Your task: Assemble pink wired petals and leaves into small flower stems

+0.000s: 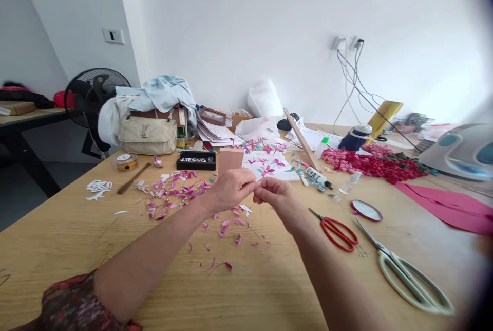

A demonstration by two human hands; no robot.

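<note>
My left hand (231, 189) and my right hand (275, 195) meet fingertip to fingertip above the middle of the wooden table (269, 279). Both are closed in a pinch, and whatever lies between the fingers is too small to make out. Just behind my left hand stands a wooden block (230, 160). Pink petals on thin stems (185, 187) are scattered left of the hands and beneath them. Finished-looking pink and teal flowers (267, 164) lie on white paper behind my right hand.
At right lie red-handled scissors (339, 233), large pale-handled scissors (408, 274), a round red-rimmed dish (366, 210) and red sheets (447, 207). Further back are a red flower heap (377, 164), glue bottle (318, 176), black tray (196, 160), beige handbag (147, 135) and flat wooden stick (133, 178).
</note>
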